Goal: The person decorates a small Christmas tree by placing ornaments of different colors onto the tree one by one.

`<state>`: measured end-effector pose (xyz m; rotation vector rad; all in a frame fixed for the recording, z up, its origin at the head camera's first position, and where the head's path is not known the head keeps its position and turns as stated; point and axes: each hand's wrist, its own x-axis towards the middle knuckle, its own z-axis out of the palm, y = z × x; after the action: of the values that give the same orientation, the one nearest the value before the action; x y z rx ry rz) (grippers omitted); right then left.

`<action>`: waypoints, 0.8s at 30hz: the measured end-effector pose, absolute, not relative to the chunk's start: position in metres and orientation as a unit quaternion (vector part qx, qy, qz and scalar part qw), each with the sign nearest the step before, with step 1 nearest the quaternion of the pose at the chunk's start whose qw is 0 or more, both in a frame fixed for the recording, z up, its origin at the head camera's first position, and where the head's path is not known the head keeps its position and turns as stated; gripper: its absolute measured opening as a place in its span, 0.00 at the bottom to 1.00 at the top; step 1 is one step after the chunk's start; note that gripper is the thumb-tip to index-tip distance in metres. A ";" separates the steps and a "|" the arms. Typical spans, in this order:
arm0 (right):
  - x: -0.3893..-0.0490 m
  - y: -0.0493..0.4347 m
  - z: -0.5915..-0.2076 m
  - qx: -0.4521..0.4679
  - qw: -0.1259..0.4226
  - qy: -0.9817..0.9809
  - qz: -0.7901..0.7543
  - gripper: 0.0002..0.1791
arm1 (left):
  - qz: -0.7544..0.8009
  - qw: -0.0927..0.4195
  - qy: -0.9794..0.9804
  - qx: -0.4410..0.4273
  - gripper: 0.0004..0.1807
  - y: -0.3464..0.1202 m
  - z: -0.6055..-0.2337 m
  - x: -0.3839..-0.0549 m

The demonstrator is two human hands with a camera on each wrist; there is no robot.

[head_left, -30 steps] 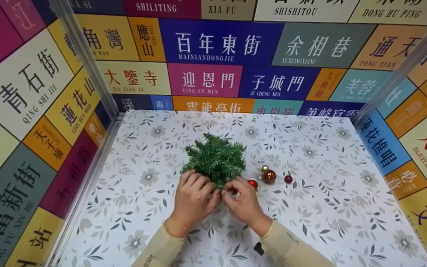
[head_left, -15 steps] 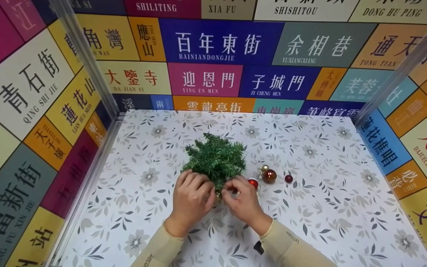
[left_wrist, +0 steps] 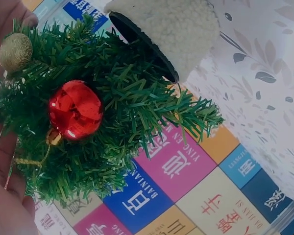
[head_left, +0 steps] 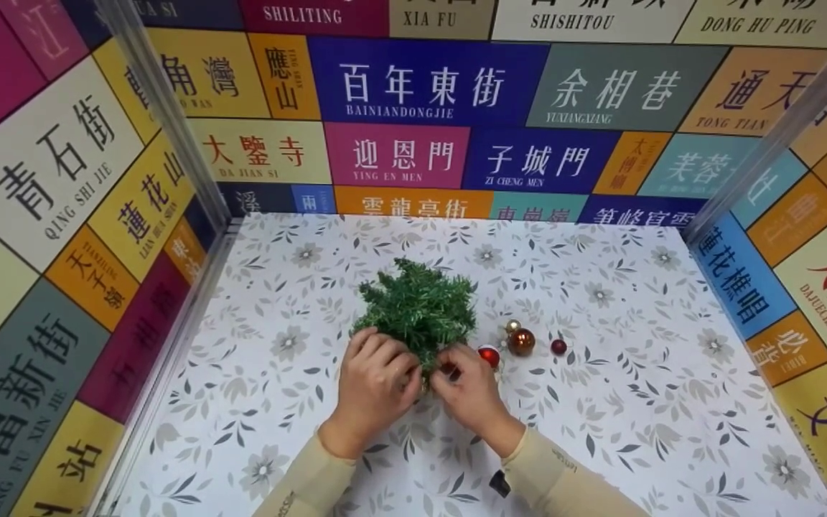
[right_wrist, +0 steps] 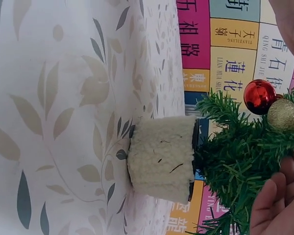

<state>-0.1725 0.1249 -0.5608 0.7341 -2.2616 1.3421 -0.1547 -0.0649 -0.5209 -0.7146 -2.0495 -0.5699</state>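
A small artificial Christmas tree (head_left: 417,301) stands in a cream fleecy pot (right_wrist: 161,157). Low on its near side, my left hand (head_left: 377,377) has curled fingers and a thumb close to the forefinger. A thin shiny string shows by the fingers (left_wrist: 14,196) of that hand in the left wrist view. My right hand (head_left: 474,388) faces it, thumb and forefinger pinching at the branch tips. Between the hands hangs a gold glitter bauble (right_wrist: 283,115), whose string both hands seem to pinch; the fingertips are partly hidden. A shiny red bauble (left_wrist: 75,109) hangs beside it on the tree.
Right of the tree lie a red bauble (head_left: 488,355), a copper-brown one (head_left: 522,342), a small gold one (head_left: 513,327) and a small dark red one (head_left: 558,347). The leaf-patterned tabletop (head_left: 298,431) is bordered by colourful sign-covered walls (head_left: 428,79).
Both hands stay at the same place by the tree, with only small finger shifts. The gold bauble between them has come into sight under the fingertips.
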 end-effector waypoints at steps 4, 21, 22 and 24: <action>-0.171 0.126 -0.562 0.267 0.199 -0.813 0.477 0.13 | -0.223 0.432 -0.826 -0.284 0.04 -0.065 -0.521 -0.155; -0.167 0.130 -0.554 0.255 0.267 -0.804 0.465 0.07 | -0.213 0.422 -0.833 -0.288 0.02 -0.066 -0.520 -0.153; -0.167 0.130 -0.553 0.256 0.273 -0.804 0.461 0.05 | -0.213 0.421 -0.833 -0.289 0.01 -0.066 -0.520 -0.153; -0.167 0.129 -0.552 0.259 0.279 -0.805 0.455 0.02 | -0.215 0.421 -0.831 -0.292 0.01 -0.066 -0.520 -0.153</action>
<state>-0.1666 0.1292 -0.5521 0.6943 -2.1609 1.2203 -0.1530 -0.0663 -0.5204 -0.7325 -2.0831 -0.5399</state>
